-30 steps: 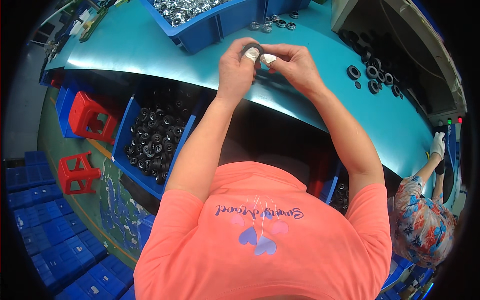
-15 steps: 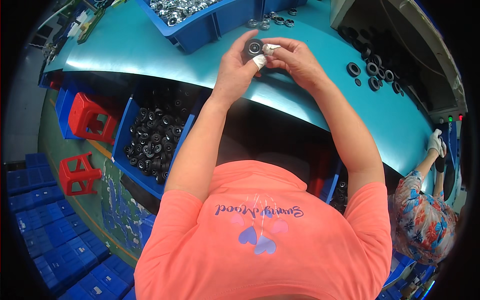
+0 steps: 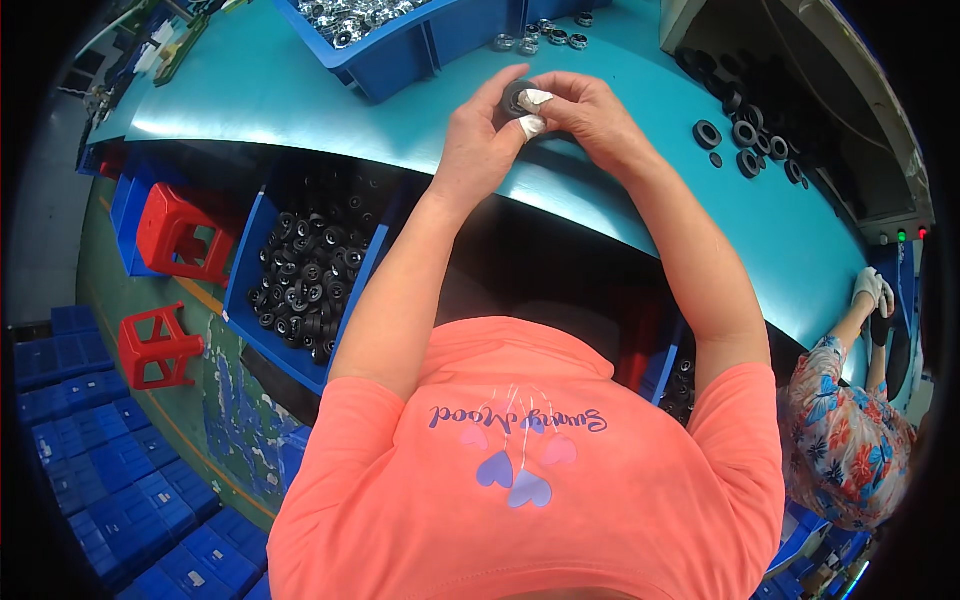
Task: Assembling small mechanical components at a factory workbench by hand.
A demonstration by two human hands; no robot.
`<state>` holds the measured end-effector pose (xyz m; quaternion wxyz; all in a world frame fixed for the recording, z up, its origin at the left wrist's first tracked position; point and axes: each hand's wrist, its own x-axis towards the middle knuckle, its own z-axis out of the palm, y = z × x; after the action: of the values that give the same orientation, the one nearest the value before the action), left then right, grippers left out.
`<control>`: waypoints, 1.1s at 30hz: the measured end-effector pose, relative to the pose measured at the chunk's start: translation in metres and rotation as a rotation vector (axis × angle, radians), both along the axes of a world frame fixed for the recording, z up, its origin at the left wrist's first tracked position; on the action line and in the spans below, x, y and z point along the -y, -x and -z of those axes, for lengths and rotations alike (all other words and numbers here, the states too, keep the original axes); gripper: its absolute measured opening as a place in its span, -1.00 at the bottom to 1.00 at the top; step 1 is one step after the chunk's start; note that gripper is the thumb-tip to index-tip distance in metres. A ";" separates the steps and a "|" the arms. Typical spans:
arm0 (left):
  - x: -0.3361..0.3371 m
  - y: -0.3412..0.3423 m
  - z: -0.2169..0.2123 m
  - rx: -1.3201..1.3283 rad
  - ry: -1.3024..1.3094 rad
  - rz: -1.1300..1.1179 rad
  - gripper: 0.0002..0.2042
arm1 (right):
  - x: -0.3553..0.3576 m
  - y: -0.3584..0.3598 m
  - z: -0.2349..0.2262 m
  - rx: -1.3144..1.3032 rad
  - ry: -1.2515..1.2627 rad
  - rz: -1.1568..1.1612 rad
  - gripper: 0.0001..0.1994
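Observation:
A small black toy-like wheel (image 3: 511, 99) is held between both hands above the near edge of the blue-green table (image 3: 350, 120). My left hand (image 3: 484, 132) grips it from the left, its fingers closed round the rim. From the other side my right hand (image 3: 582, 108) presses the wheel, thumb and finger closed on it. White tape wraps some fingertips and covers part of the wheel's face. Beyond the hands lie several shiny metal hubs (image 3: 529, 46). To the right are loose black rubber tyres (image 3: 746, 133).
A blue bin (image 3: 390, 72) of shiny hubs stands at the back. Below the table, another blue bin (image 3: 236, 303) holds many black wheels. Red stools (image 3: 160, 347) stand on the floor at left. A co-worker's gloved hand (image 3: 872, 288) is at far right, below a machine housing (image 3: 900, 120).
My right thumb and finger have moved left over the wheel's face, which now shows less. The wheel has turned and shifted slightly right. The co-worker's gloved hand has moved slightly.

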<state>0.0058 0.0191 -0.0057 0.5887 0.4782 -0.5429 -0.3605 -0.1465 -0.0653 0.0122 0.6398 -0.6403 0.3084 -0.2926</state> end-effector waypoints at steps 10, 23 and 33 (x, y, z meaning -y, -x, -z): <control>0.003 0.000 0.005 0.060 0.075 -0.040 -0.49 | -0.003 -0.001 -0.005 -0.099 0.097 -0.007 -0.62; -0.004 -0.008 -0.008 -0.167 -0.051 0.016 -0.54 | 0.026 0.040 -0.028 -0.083 0.182 0.124 -0.65; -0.006 -0.008 -0.006 -0.249 0.032 0.074 -0.55 | 0.036 0.161 -0.015 -1.225 0.959 0.390 -0.58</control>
<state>0.0139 0.0251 0.0001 0.6453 0.3999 -0.4888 -0.4298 -0.3073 -0.1014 0.0275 -0.0507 -0.8268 0.5518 -0.0965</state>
